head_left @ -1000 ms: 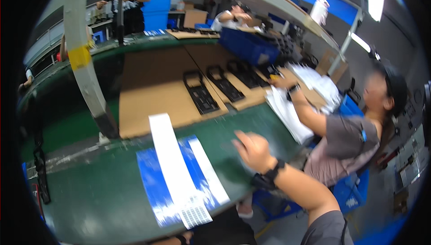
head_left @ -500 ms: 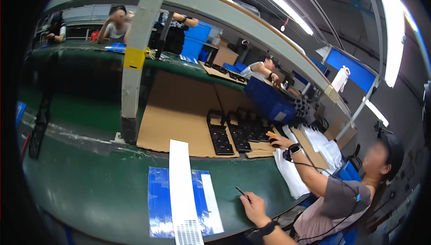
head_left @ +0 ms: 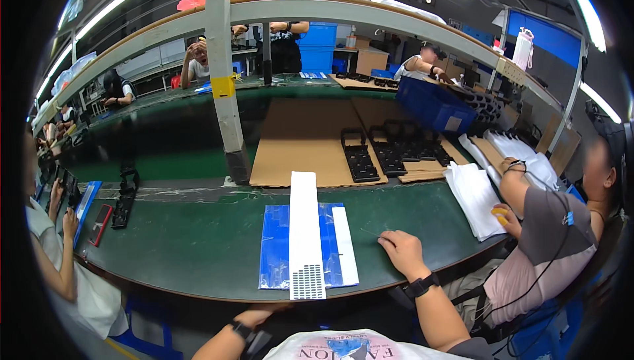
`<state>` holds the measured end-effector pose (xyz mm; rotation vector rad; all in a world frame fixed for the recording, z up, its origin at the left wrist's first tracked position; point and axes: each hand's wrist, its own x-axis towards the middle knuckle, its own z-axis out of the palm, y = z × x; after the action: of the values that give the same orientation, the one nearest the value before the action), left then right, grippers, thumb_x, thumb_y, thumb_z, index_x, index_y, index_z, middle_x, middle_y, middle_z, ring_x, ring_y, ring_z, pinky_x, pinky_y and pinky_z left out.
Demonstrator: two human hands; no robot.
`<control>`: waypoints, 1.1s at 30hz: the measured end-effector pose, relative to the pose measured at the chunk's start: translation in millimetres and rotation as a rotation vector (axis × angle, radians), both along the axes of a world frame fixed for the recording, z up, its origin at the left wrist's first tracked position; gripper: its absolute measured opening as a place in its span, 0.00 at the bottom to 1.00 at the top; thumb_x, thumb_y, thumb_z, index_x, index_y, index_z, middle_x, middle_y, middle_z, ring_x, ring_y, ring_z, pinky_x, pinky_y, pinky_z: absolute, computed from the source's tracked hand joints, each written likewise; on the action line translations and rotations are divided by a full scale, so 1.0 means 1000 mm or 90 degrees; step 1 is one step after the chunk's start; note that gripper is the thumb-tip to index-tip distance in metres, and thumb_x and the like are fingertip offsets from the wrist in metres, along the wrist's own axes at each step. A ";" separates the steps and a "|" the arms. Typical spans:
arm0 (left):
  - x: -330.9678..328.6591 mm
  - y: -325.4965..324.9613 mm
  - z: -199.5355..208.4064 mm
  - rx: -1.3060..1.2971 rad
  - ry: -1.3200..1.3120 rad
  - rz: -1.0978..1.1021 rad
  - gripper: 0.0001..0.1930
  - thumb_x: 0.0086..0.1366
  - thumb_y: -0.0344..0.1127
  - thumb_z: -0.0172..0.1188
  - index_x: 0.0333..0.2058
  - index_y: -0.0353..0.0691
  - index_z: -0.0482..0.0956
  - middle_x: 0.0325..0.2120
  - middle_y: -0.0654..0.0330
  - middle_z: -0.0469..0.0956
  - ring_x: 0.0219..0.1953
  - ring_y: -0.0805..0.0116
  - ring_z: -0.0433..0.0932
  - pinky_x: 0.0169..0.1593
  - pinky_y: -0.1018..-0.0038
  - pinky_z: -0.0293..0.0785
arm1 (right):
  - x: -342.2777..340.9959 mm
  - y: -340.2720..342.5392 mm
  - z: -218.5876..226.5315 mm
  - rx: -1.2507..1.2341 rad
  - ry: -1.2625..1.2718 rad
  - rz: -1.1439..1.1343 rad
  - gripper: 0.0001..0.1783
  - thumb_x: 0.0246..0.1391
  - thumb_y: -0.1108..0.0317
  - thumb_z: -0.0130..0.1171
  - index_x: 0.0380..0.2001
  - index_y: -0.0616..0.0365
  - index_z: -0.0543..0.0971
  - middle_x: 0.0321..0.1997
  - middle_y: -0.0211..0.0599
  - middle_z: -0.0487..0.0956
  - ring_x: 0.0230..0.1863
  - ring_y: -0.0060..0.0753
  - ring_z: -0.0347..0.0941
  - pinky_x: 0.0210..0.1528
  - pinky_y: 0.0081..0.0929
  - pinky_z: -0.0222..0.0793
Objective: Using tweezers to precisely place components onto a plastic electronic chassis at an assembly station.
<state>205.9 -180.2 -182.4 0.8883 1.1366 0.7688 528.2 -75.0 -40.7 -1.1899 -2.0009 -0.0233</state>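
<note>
My right hand (head_left: pixel 404 253) is above the green tabletop, right of the blue board. Pinched between its thumb and fingers is a thin, pointed tool (head_left: pixel 371 232) that looks like tweezers. My left hand (head_left: pixel 263 314) is low at the table's front edge, and its fingers are hidden from sight. A long white strip (head_left: pixel 304 221) lies lengthwise over the blue board (head_left: pixel 275 248). Rows of small dark labels (head_left: pixel 309 283) cover its near end, which hangs over the board's edge. A narrower white strip (head_left: pixel 344 248) lies along the board's right side.
Black plastic frames (head_left: pixel 360 162) stand on brown cardboard (head_left: pixel 297 142) at the far side. White sheets (head_left: pixel 470 198) lie right, beside a seated co-worker (head_left: pixel 528 241). A steel post (head_left: pixel 228 109) rises behind the board. Another person (head_left: pixel 49 248), a red phone (head_left: pixel 100 225) and a black part are left.
The view has swung to the right-way level and shows more of the left side and my left forearm. The co-worker's hand with a yellow object has drawn back from the black frames.
</note>
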 end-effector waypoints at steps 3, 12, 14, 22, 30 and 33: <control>-0.045 -0.058 0.059 0.063 0.134 -0.067 0.20 0.52 0.24 0.51 0.46 0.32 0.62 0.41 0.49 0.69 0.42 0.63 0.70 0.46 0.72 0.66 | 0.003 -0.005 -0.002 0.002 -0.015 -0.016 0.04 0.39 0.67 0.56 0.21 0.55 0.75 0.17 0.36 0.71 0.20 0.38 0.68 0.22 0.28 0.63; -0.048 -0.057 0.179 0.262 -0.091 0.001 0.25 0.43 0.21 0.58 0.43 0.35 0.66 0.41 0.51 0.68 0.43 0.63 0.70 0.44 0.71 0.66 | -0.007 -0.002 0.003 0.005 -0.078 0.007 0.06 0.41 0.67 0.55 0.22 0.57 0.73 0.17 0.35 0.70 0.21 0.39 0.68 0.23 0.30 0.64; -0.027 -0.025 0.202 0.503 0.400 -0.099 0.27 0.42 0.29 0.62 0.44 0.35 0.65 0.46 0.51 0.63 0.48 0.55 0.64 0.48 0.68 0.62 | -0.003 0.002 0.009 -0.054 -0.057 0.073 0.06 0.43 0.68 0.54 0.24 0.59 0.74 0.19 0.37 0.72 0.21 0.36 0.69 0.23 0.27 0.64; 0.005 0.033 0.195 0.573 0.730 -0.339 0.32 0.44 0.40 0.61 0.46 0.26 0.62 0.48 0.36 0.56 0.47 0.46 0.61 0.50 0.64 0.58 | -0.040 0.049 0.096 -0.192 0.499 0.241 0.06 0.48 0.70 0.52 0.24 0.62 0.72 0.14 0.24 0.65 0.15 0.10 0.56 0.16 0.11 0.51; 0.027 0.115 0.232 0.487 0.464 -0.442 0.18 0.50 0.39 0.56 0.36 0.32 0.71 0.36 0.48 0.70 0.36 0.54 0.70 0.40 0.68 0.67 | 0.006 0.135 0.015 -0.373 0.908 0.139 0.20 0.53 0.57 0.45 0.14 0.59 0.67 0.16 0.35 0.70 0.12 0.18 0.58 0.16 0.13 0.54; 0.054 0.207 0.212 0.467 0.484 -0.204 0.09 0.51 0.36 0.56 0.28 0.36 0.72 0.21 0.57 0.70 0.24 0.67 0.70 0.27 0.76 0.66 | -0.004 0.140 0.006 -0.388 0.841 0.191 0.29 0.55 0.50 0.35 0.15 0.62 0.72 0.20 0.39 0.73 0.16 0.19 0.60 0.21 0.17 0.58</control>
<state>260.1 26.6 30.0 2.0486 1.3160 0.5839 523.7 65.4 -34.4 -0.8072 -0.9372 1.2523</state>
